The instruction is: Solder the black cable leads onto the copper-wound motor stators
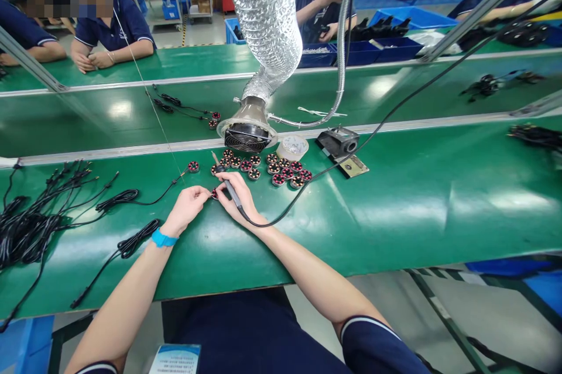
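My right hand (239, 197) is closed around a soldering iron (233, 193), whose tip points up and away from me. Between my two hands, low over the green bench, is a small round motor stator (214, 193) with red and black windings, partly covered by fingertips. The thumb and fingers of my left hand (189, 208) are pinched at its left edge, while right fingertips touch its other side. Just beyond lie several similar stators (287, 173) in a loose cluster. One separate stator (193, 167) sits near the wire ends of a coiled black cable (117, 201).
A fume extractor hood (248, 135) hangs over the stators. Behind them stand a round white tub (293, 147) and a soldering iron stand (340, 143). Bundled black cables (35, 222) cover the bench's left end. The iron's cord (373, 128) crosses rightward. Co-workers sit opposite.
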`<state>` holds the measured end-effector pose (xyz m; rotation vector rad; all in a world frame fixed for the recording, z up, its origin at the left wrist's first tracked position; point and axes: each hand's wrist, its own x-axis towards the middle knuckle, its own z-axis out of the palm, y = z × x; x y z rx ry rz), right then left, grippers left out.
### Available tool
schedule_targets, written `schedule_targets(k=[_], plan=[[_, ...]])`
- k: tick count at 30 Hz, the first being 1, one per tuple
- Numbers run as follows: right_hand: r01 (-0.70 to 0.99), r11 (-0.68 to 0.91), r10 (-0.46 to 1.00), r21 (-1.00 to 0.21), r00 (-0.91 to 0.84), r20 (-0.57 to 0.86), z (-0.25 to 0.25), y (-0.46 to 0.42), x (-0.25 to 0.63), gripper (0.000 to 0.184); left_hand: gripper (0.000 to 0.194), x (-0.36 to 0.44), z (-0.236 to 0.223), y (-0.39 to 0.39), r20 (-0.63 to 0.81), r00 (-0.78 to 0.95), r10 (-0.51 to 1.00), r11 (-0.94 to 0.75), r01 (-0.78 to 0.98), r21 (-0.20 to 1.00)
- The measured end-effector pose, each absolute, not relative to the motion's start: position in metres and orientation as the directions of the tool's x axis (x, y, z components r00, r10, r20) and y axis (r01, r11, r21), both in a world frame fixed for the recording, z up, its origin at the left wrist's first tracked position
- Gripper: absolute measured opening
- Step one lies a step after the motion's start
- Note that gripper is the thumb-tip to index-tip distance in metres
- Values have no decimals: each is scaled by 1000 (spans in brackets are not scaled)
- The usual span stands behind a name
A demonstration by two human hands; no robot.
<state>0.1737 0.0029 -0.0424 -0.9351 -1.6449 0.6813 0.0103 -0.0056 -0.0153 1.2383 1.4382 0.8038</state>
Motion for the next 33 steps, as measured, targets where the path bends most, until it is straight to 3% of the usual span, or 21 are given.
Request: schedule_targets(k=[6,10,33], plan=[[258,471,857,-844,92,507,-29,-3,179,16,25,12,-15,-7,-293,69,953,267,257,929],[287,480,815,-829,204,542,-26,-8,183,20,27,14,-14,-7,-299,62,952,271,280,921],[274,534,791,-800,172,587,-25,-14,184,24,27,16,-6,-8,-304,46,951,279,285,917]])
